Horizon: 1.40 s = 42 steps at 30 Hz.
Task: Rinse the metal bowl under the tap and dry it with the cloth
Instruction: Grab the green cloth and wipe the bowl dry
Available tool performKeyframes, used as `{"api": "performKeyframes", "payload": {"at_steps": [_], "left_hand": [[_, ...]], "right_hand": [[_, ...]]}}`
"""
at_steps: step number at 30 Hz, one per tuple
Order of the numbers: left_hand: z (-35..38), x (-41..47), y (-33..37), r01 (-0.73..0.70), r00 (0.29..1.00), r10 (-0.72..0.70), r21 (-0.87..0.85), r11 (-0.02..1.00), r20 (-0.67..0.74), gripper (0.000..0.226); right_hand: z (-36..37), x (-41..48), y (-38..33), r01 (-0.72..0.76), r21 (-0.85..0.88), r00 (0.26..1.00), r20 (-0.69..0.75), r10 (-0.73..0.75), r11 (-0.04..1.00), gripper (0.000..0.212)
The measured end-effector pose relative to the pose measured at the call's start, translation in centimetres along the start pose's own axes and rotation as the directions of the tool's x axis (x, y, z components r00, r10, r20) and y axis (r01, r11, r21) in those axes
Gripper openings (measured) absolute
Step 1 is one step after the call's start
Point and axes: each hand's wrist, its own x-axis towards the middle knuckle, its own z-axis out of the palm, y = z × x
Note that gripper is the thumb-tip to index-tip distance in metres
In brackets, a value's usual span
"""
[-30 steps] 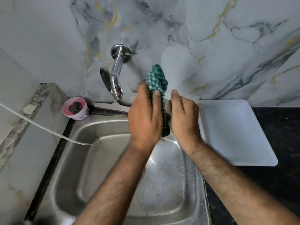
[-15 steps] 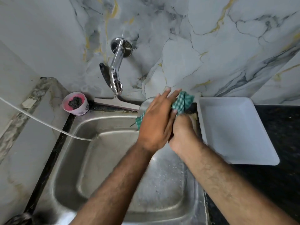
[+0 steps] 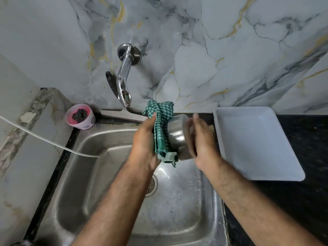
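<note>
A shiny metal bowl (image 3: 177, 134) is held on its side above the sink's back right part. My right hand (image 3: 204, 142) presses against its base from the right. My left hand (image 3: 144, 139) presses a green-and-white checked cloth (image 3: 160, 125) into the bowl's mouth from the left; cloth ends stick out above and below. The chrome tap (image 3: 124, 82) juts from the marble wall to the left of the bowl, with no water running from it.
The steel sink (image 3: 88, 174) has a drain (image 3: 151, 185) under my left wrist. A white tray (image 3: 257, 144) lies on the black counter at the right. A pink tub with a scrubber (image 3: 79, 116), a squeegee (image 3: 122, 115) and a thin white hose (image 3: 44, 139) are at the left.
Both hands shifted right and turned the bowl, so its steel side now shows between them. The cloth bunch moved from the right of the left hand to above it.
</note>
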Motion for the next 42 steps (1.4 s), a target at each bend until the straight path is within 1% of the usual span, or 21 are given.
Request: {"api": "performKeyframes", "payload": {"at_steps": [3,5,7,9,13,14,16,18,20,21,22,24,25,26,27,29,31,33,34,38,42], "left_hand": [[-0.1,1.1,-0.6,-0.053,0.995,0.055,0.017,0.998,-0.088,0.035],[-0.3,2.1,-0.6,-0.225,0.956,0.267,0.283,0.932,-0.119,0.026],[-0.7,3.0,-0.3,-0.364,0.876,0.482,0.635,0.681,-0.014,0.020],[-0.6,3.5,0.2,-0.411,0.796,0.593,0.824,0.390,0.116,0.022],[0.0,3.6,0.5,-0.504,0.627,0.622,0.853,-0.134,0.468,0.028],[0.2,3.5,0.8,-0.511,0.648,0.548,0.835,-0.203,0.529,0.027],[0.4,3.4,2.0,-0.530,0.778,0.284,0.828,-0.181,0.560,0.022],[0.5,3.3,3.1,-0.610,0.792,0.035,0.792,0.011,0.609,0.023],[0.8,3.4,3.1,-0.626,0.768,0.090,0.714,0.314,0.634,0.022],[1.0,3.4,2.7,-0.636,0.767,0.208,0.678,0.369,0.607,0.021],[1.3,3.7,2.1,-0.665,0.741,0.363,0.689,0.287,0.565,0.020],[1.5,4.7,1.0,-0.572,0.645,0.500,0.799,-0.186,0.578,0.010],[1.5,4.9,0.6,-0.439,0.667,0.443,0.797,-0.416,0.599,0.012],[1.7,4.9,0.5,-0.316,0.755,0.340,0.765,-0.561,0.561,0.017],[1.8,5.0,0.6,-0.273,0.836,0.226,0.737,-0.619,0.500,0.019],[1.4,5.4,1.4,-0.414,0.898,-0.079,0.768,-0.489,0.433,0.011],[0.7,5.2,2.3,-0.515,0.829,-0.288,0.855,-0.062,0.479,0.015],[0.0,5.2,1.8,-0.430,0.801,-0.249,0.812,0.394,0.545,0.006],[-0.1,5.1,1.1,-0.402,0.814,-0.176,0.755,0.517,0.554,0.007],[0.2,5.6,-1.9,-0.294,0.920,0.132,0.427,0.855,0.368,0.014],[-0.7,6.4,-1.8,-0.241,0.952,0.185,0.228,0.943,0.242,0.049]], "right_hand": [[0.5,-1.0,0.6,-0.047,-0.021,0.951,0.306,0.051,0.999,0.064],[0.8,-1.5,0.6,-0.103,0.039,0.883,0.464,0.073,0.994,0.052],[1.2,-1.6,0.3,-0.184,0.180,0.864,0.498,0.072,0.966,0.048],[1.5,-1.3,-0.3,-0.225,0.292,0.888,0.455,0.072,0.930,0.048],[2.1,-0.1,-1.3,-0.235,0.431,0.934,0.347,0.080,0.871,0.048],[2.0,0.1,-1.3,-0.236,0.436,0.939,0.333,0.088,0.868,0.049],[1.6,0.3,-1.1,-0.245,0.433,0.939,0.329,0.101,0.867,0.052],[0.9,0.4,-0.7,-0.230,0.440,0.934,0.349,0.071,0.868,0.056],[0.9,0.6,-0.9,-0.204,0.419,0.925,0.379,0.033,0.885,0.057],[1.2,0.8,-1.2,-0.194,0.399,0.922,0.386,0.028,0.896,0.055],[1.3,1.0,-1.5,-0.187,0.376,0.921,0.387,0.029,0.908,0.053],[1.4,1.5,-1.9,-0.192,0.333,0.922,0.383,0.053,0.923,0.044],[1.2,1.8,-1.9,-0.190,0.303,0.925,0.374,0.067,0.934,0.041],[0.9,2.2,-1.9,-0.178,0.267,0.928,0.366,0.071,0.947,0.039],[0.4,2.5,-1.8,-0.156,0.232,0.933,0.353,0.066,0.960,0.038],[-0.7,3.0,-1.5,-0.118,0.188,0.944,0.327,0.052,0.975,0.040],[-1.4,3.1,-1.3,-0.130,0.205,0.934,0.354,0.050,0.970,0.047],[-1.8,3.3,-1.0,-0.131,0.206,0.933,0.356,0.050,0.970,0.060],[-2.0,3.4,-0.8,-0.128,0.200,0.939,0.338,0.054,0.971,0.064],[-4.0,4.3,-0.8,-0.145,0.326,0.961,0.271,0.055,0.934,0.062],[-9.9,6.2,-2.1,-0.067,0.506,0.980,0.195,-0.038,0.860,0.060]]}}
